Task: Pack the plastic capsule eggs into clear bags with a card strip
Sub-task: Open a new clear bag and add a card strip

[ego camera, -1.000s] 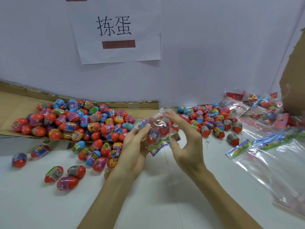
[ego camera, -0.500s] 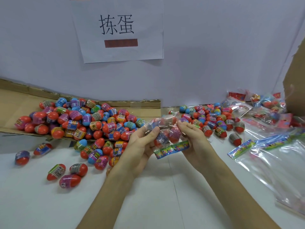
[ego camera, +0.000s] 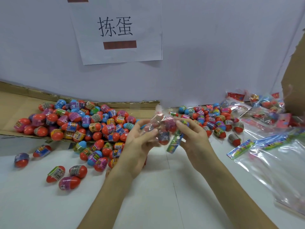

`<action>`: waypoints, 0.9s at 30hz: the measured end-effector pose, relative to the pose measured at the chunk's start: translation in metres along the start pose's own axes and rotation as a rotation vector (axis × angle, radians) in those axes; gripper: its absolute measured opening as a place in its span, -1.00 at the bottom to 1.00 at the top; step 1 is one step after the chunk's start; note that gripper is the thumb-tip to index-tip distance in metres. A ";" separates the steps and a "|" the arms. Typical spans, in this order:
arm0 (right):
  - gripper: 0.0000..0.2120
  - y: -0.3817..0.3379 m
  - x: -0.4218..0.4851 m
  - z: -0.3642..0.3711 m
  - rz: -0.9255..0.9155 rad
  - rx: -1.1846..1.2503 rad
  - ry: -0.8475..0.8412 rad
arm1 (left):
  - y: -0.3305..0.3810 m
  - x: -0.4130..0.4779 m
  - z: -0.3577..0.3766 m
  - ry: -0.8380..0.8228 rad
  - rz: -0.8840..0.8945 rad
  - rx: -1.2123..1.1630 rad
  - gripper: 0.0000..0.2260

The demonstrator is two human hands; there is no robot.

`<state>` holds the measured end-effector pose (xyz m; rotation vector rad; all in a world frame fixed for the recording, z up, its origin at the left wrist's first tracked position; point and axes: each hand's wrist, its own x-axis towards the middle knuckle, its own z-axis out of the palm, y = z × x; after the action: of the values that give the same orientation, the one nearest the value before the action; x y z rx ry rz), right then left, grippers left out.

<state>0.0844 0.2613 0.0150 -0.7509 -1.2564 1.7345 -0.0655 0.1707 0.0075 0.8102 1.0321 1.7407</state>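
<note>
card strip (ego camera: 175,141) tilted, upper end rightward, right hand (ego camera: 196,139)

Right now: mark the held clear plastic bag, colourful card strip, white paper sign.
clear plastic bag (ego camera: 158,116): head view, crinkled upper part.
colourful card strip (ego camera: 172,146): head view, lower end.
white paper sign (ego camera: 117,33): head view, sheet centre.

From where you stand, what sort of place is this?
Likely a small hand-packing bench: loose capsule eggs heaped on flattened cardboard, filled bags piled at the right, and the left hand and right hand holding a clear bag of eggs.
</note>
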 end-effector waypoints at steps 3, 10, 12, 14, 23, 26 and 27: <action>-0.56 -0.007 0.001 -0.003 0.009 0.009 0.011 | 0.000 -0.001 0.003 -0.005 0.007 0.123 -0.49; -0.81 -0.007 -0.003 0.000 -0.059 -0.052 -0.087 | -0.002 -0.002 0.004 0.140 0.146 0.214 -0.85; -0.84 -0.006 -0.003 0.001 -0.072 -0.074 -0.104 | -0.001 -0.002 0.003 0.159 0.170 0.189 -0.94; -0.85 -0.005 -0.002 0.001 -0.074 -0.076 -0.102 | 0.000 -0.002 0.002 0.177 0.192 0.197 -0.82; -0.92 -0.004 0.000 -0.001 -0.162 -0.305 -0.003 | 0.000 -0.003 0.002 0.199 0.213 0.209 -0.75; -0.87 -0.004 0.000 -0.001 -0.209 -0.322 0.002 | -0.001 -0.002 0.003 0.238 0.203 0.180 -0.78; -0.87 -0.005 -0.001 -0.001 -0.215 -0.303 0.006 | -0.001 -0.002 0.003 0.250 0.197 0.168 -0.79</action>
<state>0.0868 0.2615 0.0192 -0.7601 -1.5570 1.3858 -0.0619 0.1696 0.0076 0.8359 1.3163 1.9793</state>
